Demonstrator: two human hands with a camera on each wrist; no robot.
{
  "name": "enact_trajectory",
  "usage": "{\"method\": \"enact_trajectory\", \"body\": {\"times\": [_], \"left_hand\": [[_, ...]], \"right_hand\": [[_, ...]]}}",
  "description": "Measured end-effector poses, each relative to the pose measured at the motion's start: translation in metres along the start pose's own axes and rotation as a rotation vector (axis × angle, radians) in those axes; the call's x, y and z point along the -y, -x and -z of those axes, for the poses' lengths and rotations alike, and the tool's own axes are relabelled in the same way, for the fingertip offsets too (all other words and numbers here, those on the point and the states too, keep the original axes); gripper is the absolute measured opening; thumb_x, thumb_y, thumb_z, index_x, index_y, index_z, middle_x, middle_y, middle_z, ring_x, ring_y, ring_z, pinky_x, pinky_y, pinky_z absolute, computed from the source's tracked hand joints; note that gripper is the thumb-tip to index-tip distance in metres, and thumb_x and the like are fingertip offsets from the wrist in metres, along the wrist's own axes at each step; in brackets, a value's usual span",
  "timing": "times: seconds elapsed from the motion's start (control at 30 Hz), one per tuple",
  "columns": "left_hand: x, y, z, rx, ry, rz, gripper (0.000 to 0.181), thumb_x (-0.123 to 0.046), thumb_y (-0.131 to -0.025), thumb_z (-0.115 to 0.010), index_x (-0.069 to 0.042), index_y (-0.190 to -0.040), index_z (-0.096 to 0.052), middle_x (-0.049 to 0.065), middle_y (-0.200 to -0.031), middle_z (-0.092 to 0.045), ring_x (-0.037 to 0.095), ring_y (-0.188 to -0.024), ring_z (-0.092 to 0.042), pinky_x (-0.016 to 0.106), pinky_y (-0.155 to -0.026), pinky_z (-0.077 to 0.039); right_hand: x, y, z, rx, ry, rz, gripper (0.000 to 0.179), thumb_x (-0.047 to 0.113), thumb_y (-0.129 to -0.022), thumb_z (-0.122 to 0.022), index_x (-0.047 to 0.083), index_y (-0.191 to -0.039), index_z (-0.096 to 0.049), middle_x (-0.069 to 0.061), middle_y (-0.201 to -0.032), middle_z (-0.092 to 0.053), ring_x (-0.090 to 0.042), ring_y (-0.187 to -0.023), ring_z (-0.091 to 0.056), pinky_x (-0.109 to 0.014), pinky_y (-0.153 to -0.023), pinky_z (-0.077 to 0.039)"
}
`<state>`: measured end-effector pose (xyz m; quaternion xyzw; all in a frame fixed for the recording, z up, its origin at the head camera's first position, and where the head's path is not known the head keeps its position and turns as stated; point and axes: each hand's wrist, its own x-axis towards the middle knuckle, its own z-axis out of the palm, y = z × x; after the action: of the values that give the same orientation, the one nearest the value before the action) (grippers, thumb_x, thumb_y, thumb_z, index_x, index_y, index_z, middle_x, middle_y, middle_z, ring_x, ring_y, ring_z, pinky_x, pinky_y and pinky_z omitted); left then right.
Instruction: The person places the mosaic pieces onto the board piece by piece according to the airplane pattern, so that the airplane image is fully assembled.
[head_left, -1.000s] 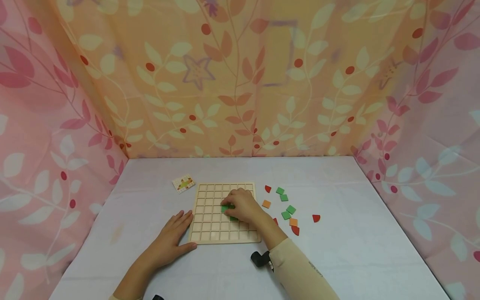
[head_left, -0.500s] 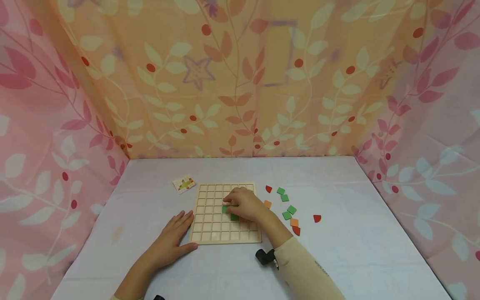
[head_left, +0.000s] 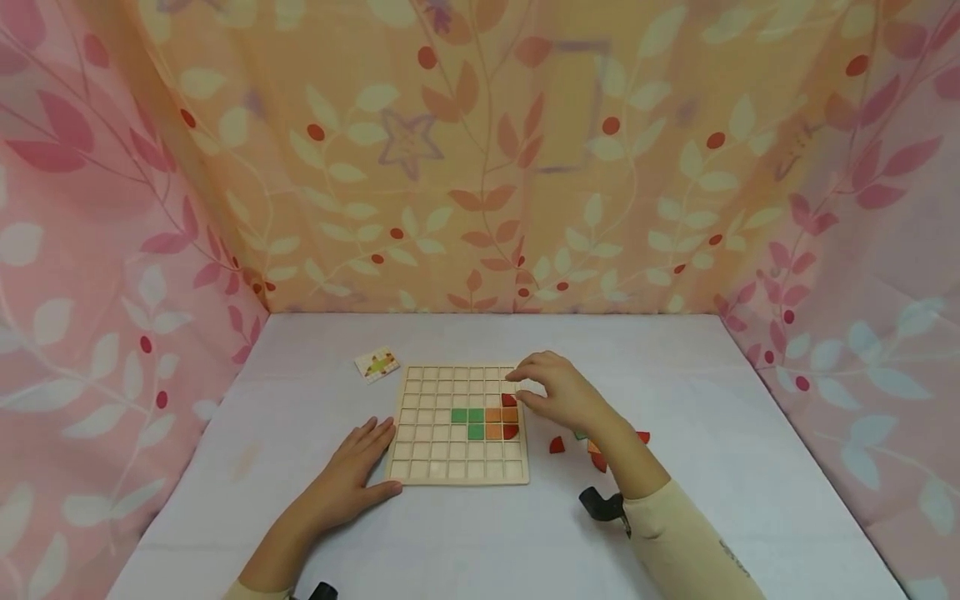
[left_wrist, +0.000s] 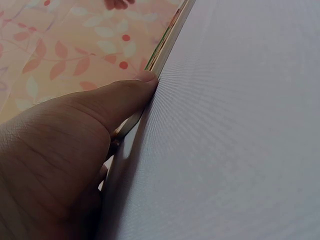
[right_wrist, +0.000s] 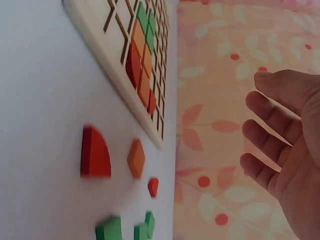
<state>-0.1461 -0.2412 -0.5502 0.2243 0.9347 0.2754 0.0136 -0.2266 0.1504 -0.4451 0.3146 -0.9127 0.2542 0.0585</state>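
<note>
A wooden grid board [head_left: 459, 481] lies on the table. In its cells sit several tiles: green squares [head_left: 476, 432], orange squares [head_left: 492, 432] and red quarter-circles [head_left: 510, 432]. My left hand [head_left: 348, 479] rests flat at the board's left edge, fingers extended; the left wrist view shows its thumb [left_wrist: 120, 100] against the board's side. Over the board's right edge hovers my right hand [head_left: 566, 392], fingers loosely bent and thumb apart. Nothing is between them, and the right wrist view shows the same hand [right_wrist: 295, 135] raised off the table.
A small pattern card [head_left: 377, 364] lies beyond the board's upper left corner. To the right are loose pieces, partly hidden by my right arm in the head view: red quarter-circles [right_wrist: 96, 152], an orange square [right_wrist: 136, 159] and green squares [right_wrist: 110, 229]. A patterned cloth [head_left: 480, 167] hangs behind.
My right hand has left the green tiles at the board's middle and moved right, uncovering the coloured tiles. The left hand stays at the board's edge. The head view has shifted slightly.
</note>
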Motion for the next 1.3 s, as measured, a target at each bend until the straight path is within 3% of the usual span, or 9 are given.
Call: {"method": "enact_trajectory", "body": {"times": [0.13, 0.53, 0.8, 1.1, 1.3], "left_hand": [[0.0, -0.001, 0.0, -0.016, -0.002, -0.012, 0.095, -0.059, -0.089, -0.073, -0.01, -0.161, -0.034, 0.002, -0.169, -0.029, 0.032, -0.158, -0.017, 0.036, -0.13, -0.003], [-0.004, -0.002, 0.002, -0.005, -0.012, 0.001, 0.094, -0.056, -0.089, -0.074, -0.011, -0.161, -0.034, 0.0, -0.169, -0.028, 0.031, -0.158, -0.016, 0.047, -0.129, -0.01], [-0.003, -0.001, 0.001, -0.017, -0.019, -0.013, 0.095, -0.056, -0.088, -0.075, -0.009, -0.16, -0.035, 0.004, -0.168, -0.031, 0.034, -0.157, -0.018, 0.056, -0.126, -0.015], [0.0, -0.001, -0.001, 0.007, -0.017, 0.019, 0.096, -0.059, -0.088, -0.073, -0.012, -0.161, -0.032, -0.001, -0.169, -0.026, 0.029, -0.159, -0.014, 0.04, -0.13, -0.003], [0.001, -0.002, -0.001, 0.018, -0.025, 0.023, 0.097, -0.059, -0.088, -0.073, -0.012, -0.162, -0.032, -0.002, -0.17, -0.026, 0.029, -0.159, -0.014, 0.045, -0.13, -0.006]], "right_hand": [[-0.009, 0.016, 0.015, -0.019, 0.014, -0.015, 0.026, 0.016, -0.091, -0.077, 0.019, -0.117, -0.076, 0.005, -0.112, -0.07, -0.018, -0.114, -0.06, -0.043, -0.102, -0.053], [-0.036, 0.068, 0.037, -0.056, 0.04, -0.052, 0.033, 0.01, -0.087, -0.082, 0.023, -0.117, -0.076, 0.007, -0.111, -0.068, -0.017, -0.112, -0.059, -0.046, -0.095, -0.057], [-0.056, 0.084, 0.032, -0.07, 0.015, -0.098, 0.033, 0.007, -0.087, -0.081, 0.018, -0.118, -0.076, 0.004, -0.115, -0.069, -0.02, -0.115, -0.059, -0.051, -0.098, -0.055], [-0.072, 0.092, 0.023, -0.074, -0.023, -0.127, 0.032, 0.005, -0.086, -0.081, 0.015, -0.116, -0.076, 0.005, -0.117, -0.068, -0.02, -0.118, -0.058, -0.051, -0.101, -0.054], [-0.08, 0.098, 0.018, -0.044, -0.095, -0.197, 0.029, 0.004, -0.089, -0.077, 0.012, -0.117, -0.076, 0.003, -0.12, -0.068, -0.025, -0.124, -0.056, -0.054, -0.105, -0.05]]}}
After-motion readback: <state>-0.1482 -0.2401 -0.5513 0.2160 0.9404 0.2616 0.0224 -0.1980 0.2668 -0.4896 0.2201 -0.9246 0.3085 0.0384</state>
